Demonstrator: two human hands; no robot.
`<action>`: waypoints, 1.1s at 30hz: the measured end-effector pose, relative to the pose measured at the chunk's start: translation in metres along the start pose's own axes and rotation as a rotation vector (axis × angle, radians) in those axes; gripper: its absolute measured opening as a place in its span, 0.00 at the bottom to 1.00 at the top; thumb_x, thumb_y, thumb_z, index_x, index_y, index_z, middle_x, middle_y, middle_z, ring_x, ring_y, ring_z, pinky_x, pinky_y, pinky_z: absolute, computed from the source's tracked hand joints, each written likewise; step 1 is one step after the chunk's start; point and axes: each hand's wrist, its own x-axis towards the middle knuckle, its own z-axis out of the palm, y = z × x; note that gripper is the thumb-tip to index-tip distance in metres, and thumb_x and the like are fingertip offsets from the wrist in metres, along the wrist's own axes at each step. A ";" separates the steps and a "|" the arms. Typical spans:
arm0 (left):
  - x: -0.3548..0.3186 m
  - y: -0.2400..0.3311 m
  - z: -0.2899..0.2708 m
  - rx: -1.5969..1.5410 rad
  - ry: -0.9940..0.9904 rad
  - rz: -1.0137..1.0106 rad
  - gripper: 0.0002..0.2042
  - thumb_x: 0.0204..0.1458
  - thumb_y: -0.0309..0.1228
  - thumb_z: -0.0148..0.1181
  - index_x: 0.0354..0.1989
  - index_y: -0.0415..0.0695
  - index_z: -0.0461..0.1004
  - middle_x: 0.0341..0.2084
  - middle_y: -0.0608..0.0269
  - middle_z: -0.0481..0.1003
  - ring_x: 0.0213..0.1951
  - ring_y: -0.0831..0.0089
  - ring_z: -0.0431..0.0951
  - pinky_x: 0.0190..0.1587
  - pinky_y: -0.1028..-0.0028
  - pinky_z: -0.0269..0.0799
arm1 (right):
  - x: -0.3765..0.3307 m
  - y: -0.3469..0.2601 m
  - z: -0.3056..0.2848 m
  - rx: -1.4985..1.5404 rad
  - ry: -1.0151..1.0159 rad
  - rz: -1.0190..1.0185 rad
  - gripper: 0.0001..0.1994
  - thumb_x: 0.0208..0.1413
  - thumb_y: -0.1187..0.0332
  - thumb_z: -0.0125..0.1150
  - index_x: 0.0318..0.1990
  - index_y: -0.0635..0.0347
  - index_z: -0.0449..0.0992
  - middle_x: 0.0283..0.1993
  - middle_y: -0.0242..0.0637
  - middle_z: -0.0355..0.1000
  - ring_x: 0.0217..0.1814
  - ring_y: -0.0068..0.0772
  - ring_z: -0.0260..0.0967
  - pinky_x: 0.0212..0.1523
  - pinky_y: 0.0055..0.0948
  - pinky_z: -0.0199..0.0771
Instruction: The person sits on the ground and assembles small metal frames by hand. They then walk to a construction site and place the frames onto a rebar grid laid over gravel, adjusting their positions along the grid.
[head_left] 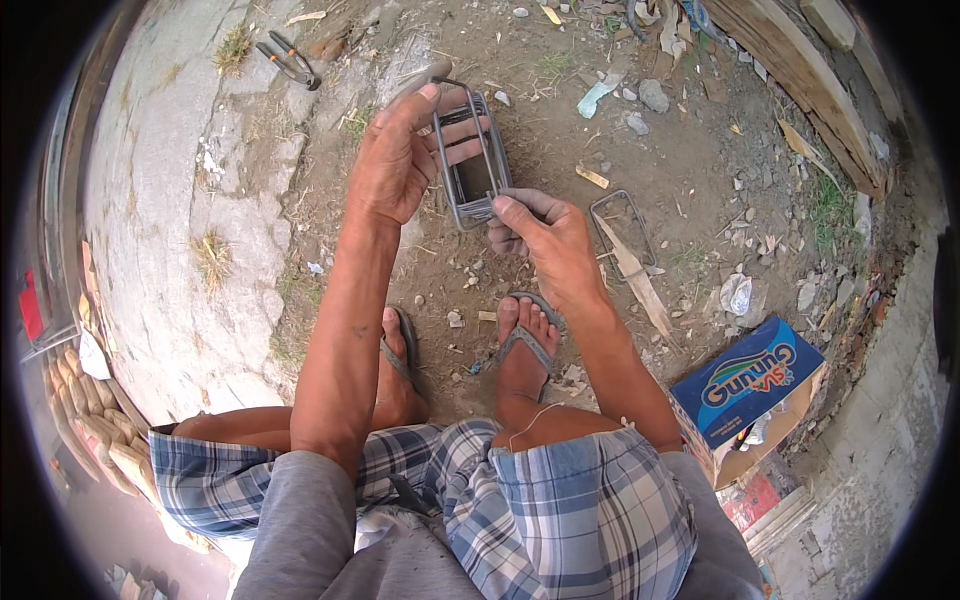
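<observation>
A bundle of rectangular bent steel rods, like rebar stirrups (474, 213), is held up in front of me over the dirt. My left hand (395, 155) is closed on its left side near the top, thumb on the outer rod and fingers reaching through the frame. At the lower right corner, my right hand (545, 235) pinches the rods between thumb and fingers. The exact number of rods in the bundle cannot be made out. One more rectangular rod frame (643, 225) lies on the ground to the right of my right hand.
Pincers (290, 62) with orange-and-black handles lie at the far left. A blue cardboard box (745, 385) stands at the lower right. A wood splinter (640, 280) crosses the loose frame. Timber planks (800, 80) edge the far right; cracked concrete (240, 150) covers the left.
</observation>
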 end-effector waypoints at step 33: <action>0.012 -0.044 -0.027 1.001 0.416 0.231 0.21 0.58 0.33 0.62 0.58 0.38 0.76 0.43 0.46 0.82 0.44 0.66 0.84 0.46 0.71 0.77 | 0.009 0.036 -0.068 -0.495 0.578 -0.293 0.11 0.59 0.65 0.63 0.41 0.64 0.83 0.28 0.36 0.78 0.29 0.26 0.71 0.34 0.31 0.72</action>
